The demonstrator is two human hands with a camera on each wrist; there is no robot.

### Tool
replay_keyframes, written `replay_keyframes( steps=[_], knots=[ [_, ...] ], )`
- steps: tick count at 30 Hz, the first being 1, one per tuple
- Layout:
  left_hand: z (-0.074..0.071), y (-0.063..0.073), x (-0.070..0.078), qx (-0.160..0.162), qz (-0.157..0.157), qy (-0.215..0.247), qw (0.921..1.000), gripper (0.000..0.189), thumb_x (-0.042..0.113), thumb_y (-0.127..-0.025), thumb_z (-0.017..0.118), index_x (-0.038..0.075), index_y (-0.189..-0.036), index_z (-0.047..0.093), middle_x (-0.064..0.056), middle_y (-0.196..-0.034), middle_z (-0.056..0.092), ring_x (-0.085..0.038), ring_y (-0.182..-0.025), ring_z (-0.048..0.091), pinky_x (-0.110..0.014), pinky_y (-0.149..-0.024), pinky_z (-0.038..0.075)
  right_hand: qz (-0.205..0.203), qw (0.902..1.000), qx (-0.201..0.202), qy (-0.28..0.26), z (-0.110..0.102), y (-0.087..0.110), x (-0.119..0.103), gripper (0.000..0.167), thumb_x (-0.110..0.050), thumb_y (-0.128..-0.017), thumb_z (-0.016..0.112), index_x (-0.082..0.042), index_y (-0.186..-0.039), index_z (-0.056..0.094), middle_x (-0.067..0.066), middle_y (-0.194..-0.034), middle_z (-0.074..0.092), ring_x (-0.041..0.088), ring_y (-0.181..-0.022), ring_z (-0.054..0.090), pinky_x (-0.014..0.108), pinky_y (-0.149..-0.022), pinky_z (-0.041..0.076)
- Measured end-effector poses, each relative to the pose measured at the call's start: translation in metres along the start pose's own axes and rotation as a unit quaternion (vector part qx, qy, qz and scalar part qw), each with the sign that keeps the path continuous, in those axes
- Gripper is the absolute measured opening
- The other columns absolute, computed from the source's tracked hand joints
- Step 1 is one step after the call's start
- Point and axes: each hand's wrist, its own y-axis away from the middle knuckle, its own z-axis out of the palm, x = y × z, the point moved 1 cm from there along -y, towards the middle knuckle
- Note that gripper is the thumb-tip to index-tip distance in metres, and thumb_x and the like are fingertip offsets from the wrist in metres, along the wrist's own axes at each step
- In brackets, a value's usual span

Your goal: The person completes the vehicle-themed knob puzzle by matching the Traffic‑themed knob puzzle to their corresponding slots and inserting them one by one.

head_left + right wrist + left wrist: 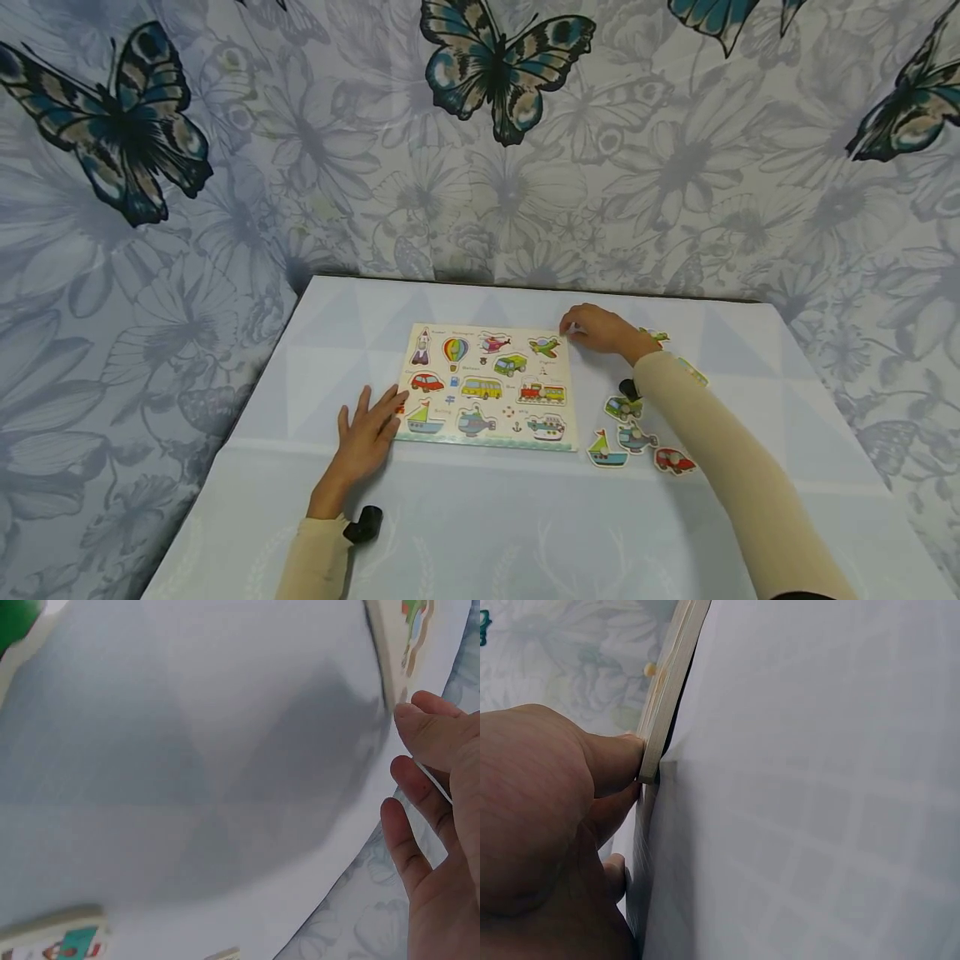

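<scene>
One picture board (501, 405) lay between the left hand (366, 440) and right hand (597, 328).
The left, spread, touched its side edge; the right, loosely bent, met its far corner. It bore eleven vehicle pictures (482, 388); six loose pieces (623, 407) showed beside the right sleeve (720, 446).

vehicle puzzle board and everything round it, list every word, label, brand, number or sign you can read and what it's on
None can be read for sure.
Vehicle puzzle board: tiny printed captions beside the pictures, too small and blurred to quote.
Loose sailboat piece and the other loose pieces: no text that can be made out.
Butterfly wallpaper: no text visible, only butterflies and flowers.
</scene>
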Motion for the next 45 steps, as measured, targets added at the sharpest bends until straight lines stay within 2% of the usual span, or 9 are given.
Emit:
replay_keyframes(
  steps=[6, 10, 14, 19, 24, 28, 36, 45],
  knots=[
    [0.002, -0.001, 0.001, 0.007, 0.007, -0.005, 0.9999, 0.044, 0.013, -0.103, 0.054, 0.011, -0.147, 0.052, -0.019, -0.157, 0.04, -0.055, -0.149, 0.009, -0.075, -0.11, -0.006, 0.021, 0.9998, 0.002, -0.002, -0.007, 0.019, 0.016, 0.015, -0.006, -0.095, 0.067, -0.013, -0.108, 0.071, 0.007, -0.118, 0.067, 0.03, -0.113, 0.058, 0.05, -0.097, 0.047],
    [0.002, -0.002, 0.001, 0.002, 0.0, -0.005, 1.0, 0.045, 0.013, -0.103, 0.053, 0.011, -0.148, 0.05, -0.017, -0.158, 0.039, -0.053, -0.15, 0.007, -0.074, -0.111, -0.008, 0.035, 0.9994, -0.002, 0.002, -0.014, 0.032, 0.027, 0.016, -0.005, -0.095, 0.067, -0.014, -0.108, 0.071, 0.008, -0.12, 0.066, 0.031, -0.115, 0.057, 0.051, -0.099, 0.046],
    [0.001, -0.002, 0.0, -0.004, -0.006, -0.004, 1.0, 0.046, 0.012, -0.103, 0.052, 0.012, -0.149, 0.049, -0.017, -0.159, 0.037, -0.052, -0.151, 0.005, -0.074, -0.111, -0.009, 0.043, 0.999, -0.008, 0.008, -0.018, 0.043, 0.04, 0.018, -0.001, -0.095, 0.065, -0.013, -0.107, 0.071, 0.01, -0.121, 0.065, 0.033, -0.116, 0.057, 0.053, -0.098, 0.047],
    [0.0, -0.001, 0.001, -0.002, -0.001, 0.0, 1.0, 0.045, 0.011, -0.103, 0.052, 0.011, -0.148, 0.049, -0.017, -0.159, 0.038, -0.053, -0.151, 0.005, -0.074, -0.111, -0.009, 0.06, 0.9982, 0.004, 0.0, -0.025, 0.059, 0.057, 0.021, 0.004, -0.095, 0.061, -0.011, -0.105, 0.071, 0.013, -0.119, 0.064, 0.036, -0.114, 0.057, 0.054, -0.096, 0.047],
    [0.001, -0.001, 0.0, 0.003, 0.004, -0.002, 1.0, 0.044, 0.013, -0.103, 0.052, 0.01, -0.148, 0.05, -0.018, -0.158, 0.039, -0.054, -0.15, 0.007, -0.075, -0.11, -0.008, 0.066, 0.9976, 0.014, -0.019, -0.032, 0.073, 0.066, 0.02, 0.005, -0.095, 0.058, -0.007, -0.103, 0.071, 0.016, -0.116, 0.065, 0.038, -0.112, 0.059, 0.055, -0.094, 0.048],
    [0.001, -0.001, 0.0, 0.002, 0.003, -0.002, 1.0, 0.045, 0.014, -0.104, 0.052, 0.01, -0.148, 0.05, -0.018, -0.158, 0.038, -0.053, -0.15, 0.006, -0.074, -0.111, -0.009, 0.063, 0.9978, 0.018, -0.013, -0.033, 0.082, 0.075, 0.019, 0.007, -0.093, 0.059, -0.006, -0.098, 0.072, 0.013, -0.109, 0.068, 0.035, -0.108, 0.06, 0.054, -0.091, 0.048],
    [0.001, 0.0, 0.001, 0.002, -0.001, -0.001, 1.0, 0.044, 0.014, -0.103, 0.053, 0.01, -0.148, 0.05, -0.018, -0.158, 0.038, -0.053, -0.15, 0.006, -0.074, -0.111, -0.009, 0.072, 0.9971, 0.008, -0.024, -0.032, 0.092, 0.088, 0.023, 0.011, -0.092, 0.058, -0.006, -0.098, 0.073, 0.014, -0.11, 0.068, 0.034, -0.104, 0.06, 0.052, -0.087, 0.049],
    [0.0, 0.0, 0.001, 0.01, 0.003, -0.003, 0.9999, 0.044, 0.013, -0.103, 0.053, 0.01, -0.147, 0.051, -0.019, -0.157, 0.039, -0.054, -0.15, 0.008, -0.074, -0.111, -0.008, 0.058, 0.9981, 0.005, -0.019, -0.029, 0.089, 0.092, 0.023, 0.013, -0.09, 0.061, -0.006, -0.097, 0.073, 0.013, -0.108, 0.071, 0.028, -0.097, 0.064, 0.046, -0.081, 0.052]
  ],
)
